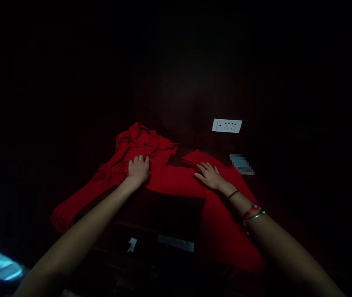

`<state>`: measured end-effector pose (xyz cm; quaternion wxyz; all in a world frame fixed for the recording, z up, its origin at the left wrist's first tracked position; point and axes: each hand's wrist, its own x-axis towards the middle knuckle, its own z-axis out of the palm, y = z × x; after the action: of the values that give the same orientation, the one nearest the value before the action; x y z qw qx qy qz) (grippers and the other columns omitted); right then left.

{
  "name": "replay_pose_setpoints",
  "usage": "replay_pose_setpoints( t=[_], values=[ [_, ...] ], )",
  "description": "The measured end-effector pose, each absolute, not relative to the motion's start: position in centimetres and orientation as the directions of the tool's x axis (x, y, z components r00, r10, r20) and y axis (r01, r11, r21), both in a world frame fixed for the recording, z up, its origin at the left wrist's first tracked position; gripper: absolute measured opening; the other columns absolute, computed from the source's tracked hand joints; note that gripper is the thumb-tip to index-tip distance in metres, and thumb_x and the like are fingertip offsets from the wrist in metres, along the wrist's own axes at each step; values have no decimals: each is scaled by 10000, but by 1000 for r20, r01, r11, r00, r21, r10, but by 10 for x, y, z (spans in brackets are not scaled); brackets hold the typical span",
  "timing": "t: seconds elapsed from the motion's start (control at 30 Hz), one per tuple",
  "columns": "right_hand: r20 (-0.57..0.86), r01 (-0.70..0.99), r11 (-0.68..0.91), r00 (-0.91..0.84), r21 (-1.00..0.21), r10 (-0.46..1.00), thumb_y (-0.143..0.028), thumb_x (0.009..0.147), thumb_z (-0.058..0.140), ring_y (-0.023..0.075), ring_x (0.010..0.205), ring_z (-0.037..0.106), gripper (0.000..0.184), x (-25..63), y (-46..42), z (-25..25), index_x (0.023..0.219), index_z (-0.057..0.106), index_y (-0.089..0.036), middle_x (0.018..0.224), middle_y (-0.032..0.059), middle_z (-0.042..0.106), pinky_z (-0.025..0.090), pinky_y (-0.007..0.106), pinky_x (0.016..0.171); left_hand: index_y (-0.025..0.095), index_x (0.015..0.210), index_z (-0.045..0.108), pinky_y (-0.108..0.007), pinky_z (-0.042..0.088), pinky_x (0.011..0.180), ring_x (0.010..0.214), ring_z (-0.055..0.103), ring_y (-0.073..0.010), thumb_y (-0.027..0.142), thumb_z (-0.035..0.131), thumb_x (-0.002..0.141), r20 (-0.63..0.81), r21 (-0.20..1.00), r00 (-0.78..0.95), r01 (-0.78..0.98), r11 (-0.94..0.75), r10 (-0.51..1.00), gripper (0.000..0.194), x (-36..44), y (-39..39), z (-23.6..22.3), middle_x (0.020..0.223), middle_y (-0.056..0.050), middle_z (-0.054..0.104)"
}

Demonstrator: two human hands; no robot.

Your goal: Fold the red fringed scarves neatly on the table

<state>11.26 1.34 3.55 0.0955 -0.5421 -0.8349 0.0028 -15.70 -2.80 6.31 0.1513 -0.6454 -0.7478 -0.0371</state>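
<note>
Here | left hand (pixel 139 168), right hand (pixel 211 177) spread flat on red scarf (pixel 176 181) | overhanging tabletop (pixel 169 208) edge

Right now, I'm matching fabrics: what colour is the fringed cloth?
The fringed cloth is red; head view.

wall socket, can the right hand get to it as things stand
Probably yes: the right hand rests flat on the red cloth, gripping nothing, and nothing visible blocks the way to the wall socket beyond. The dark makes distance hard to judge.
</note>
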Motion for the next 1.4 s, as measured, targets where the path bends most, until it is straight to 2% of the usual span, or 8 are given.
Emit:
replay_pose_setpoints(
  t=[0.2,0.37,0.47,0.67,0.87,1.07,1.23,1.4],
  values=[
    [209,721,645,-610,-252,764,-328,779,408,185,1105,395,447,35,18,43,1167,447,-110,1199,111,456,285,280,926,194,982,547,-263,402,752,909,538,-199,280,403,758,-7,-10,-198,980,197,980,280,-216,-25,71,962,-73,594],
    [179,702,537,-520,-468,835,-299,764,442,172,1042,462,459,-10,27,50,1180,420,-105,1179,97,482,334,238,882,155,1094,472,-235,368,822,1007,486,-194,399,390,774,156,97,-140,987,126,978,411,-220,-14,62,1083,-100,529],
    [130,674,445,-464,-590,876,-292,744,478,185,1025,471,444,-31,37,52,1147,449,-107,1156,103,496,350,250,865,136,1224,315,-234,390,797,1020,480,-205,461,525,668,68,139,-147,981,136,987,678,-219,-10,55,1150,-130,480],
    [72,588,314,-397,-745,915,-267,751,465,142,773,563,434,-52,53,46,1165,418,-144,917,53,602,462,235,651,187,991,524,-317,417,737,938,517,-232,286,426,749,195,15,-204,979,205,959,279,-205,-16,67,983,-92,572],
    [-6,389,144,-359,-910,933,-182,737,477,56,585,523,536,-47,56,52,1240,292,-191,955,56,553,411,134,421,171,1040,495,-277,423,722,879,537,-199,239,355,801,301,27,-134,991,132,944,286,-176,-36,74,1062,-124,489],
    [-73,352,95,-435,-931,898,-81,694,505,26,443,485,726,-48,58,53,1310,138,-198,992,108,544,367,139,372,165,1115,412,-316,435,688,912,534,-266,332,545,669,-52,58,-322,944,325,945,495,-179,-50,68,1016,-135,545],
    [-86,375,122,-492,-919,866,-51,714,464,40,376,445,727,-58,63,46,1319,72,-138,667,27,595,364,146,373,157,1016,491,-284,429,683,928,534,-251,308,493,693,-3,79,-332,940,331,943,357,-191,-47,62,1065,-151,514],
    [-79,363,108,-465,-925,882,-13,669,500,49,319,394,575,-61,65,47,1209,323,-103,396,-81,449,342,141,354,133,1111,394,-257,426,646,856,564,-226,236,515,661,25,145,-315,940,308,949,477,-192,-46,58,971,-139,566]
  ],
)
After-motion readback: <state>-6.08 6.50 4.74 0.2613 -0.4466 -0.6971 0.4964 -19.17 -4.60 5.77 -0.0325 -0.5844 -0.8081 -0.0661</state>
